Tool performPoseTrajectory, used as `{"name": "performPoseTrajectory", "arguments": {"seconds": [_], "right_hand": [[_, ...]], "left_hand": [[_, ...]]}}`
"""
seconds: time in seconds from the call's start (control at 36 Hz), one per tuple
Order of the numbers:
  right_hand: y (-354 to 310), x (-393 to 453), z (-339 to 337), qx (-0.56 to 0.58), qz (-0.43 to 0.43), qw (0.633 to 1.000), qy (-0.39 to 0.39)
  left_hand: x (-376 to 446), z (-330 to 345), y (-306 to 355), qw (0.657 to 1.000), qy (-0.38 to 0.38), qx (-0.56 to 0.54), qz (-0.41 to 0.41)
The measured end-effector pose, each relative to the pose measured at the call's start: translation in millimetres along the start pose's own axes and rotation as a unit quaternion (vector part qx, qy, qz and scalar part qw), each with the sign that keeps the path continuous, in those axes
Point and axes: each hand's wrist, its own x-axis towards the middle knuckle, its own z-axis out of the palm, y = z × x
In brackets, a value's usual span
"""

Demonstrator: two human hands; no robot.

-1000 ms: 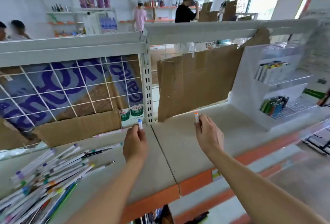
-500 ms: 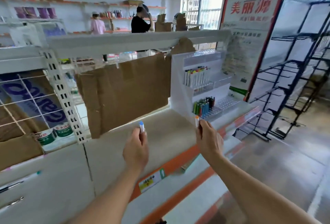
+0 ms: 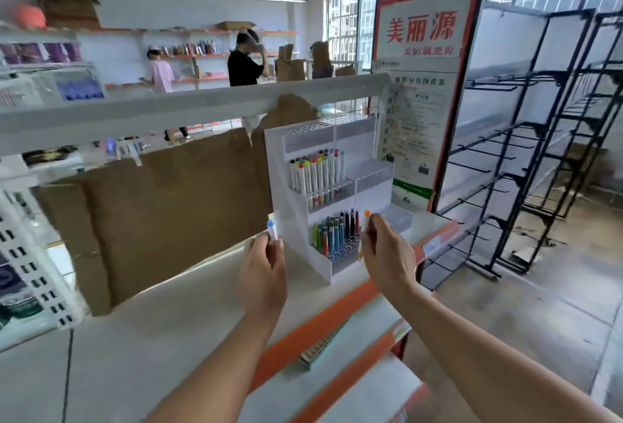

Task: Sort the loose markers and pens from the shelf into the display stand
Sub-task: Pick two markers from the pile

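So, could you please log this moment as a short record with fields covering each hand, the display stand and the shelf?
left hand: left hand grips a white marker with a blue cap, upright
right hand: right hand grips a white marker with an orange cap, upright, in front of the stand
stand: white tiered plastic display stand on the pale shelf board with an orange front edge
middle tier: row of white markers with coloured caps
bottom tier: coloured pens
behind: brown cardboard sheet

A tall red-framed sign board [image 3: 425, 61] at the far right carries large red characters "美丽源" near its top; the smaller print below is too blurred to read.
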Motion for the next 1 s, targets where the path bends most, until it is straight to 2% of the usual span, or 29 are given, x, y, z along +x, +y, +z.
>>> {"name": "performPoseTrajectory", "arguments": {"seconds": [0.5, 0.64, 1.0], "right_hand": [[-12.1, 128.4, 43.8, 0.155, -0.083, 0.979, 0.101], [-5.9, 154.5, 59.9, 0.189, -0.107, 0.97, 0.113], [15.3, 201.7, 77.7, 0.301, -0.185, 0.935, 0.039]], "left_hand": [[118.8, 65.1, 36.0, 0.992, 0.103, -0.076, 0.022], [131.4, 81.9, 40.8, 0.992, 0.11, -0.045, 0.034], [130.0, 116.4, 51.3, 0.983, 0.152, 0.092, 0.038]]}}
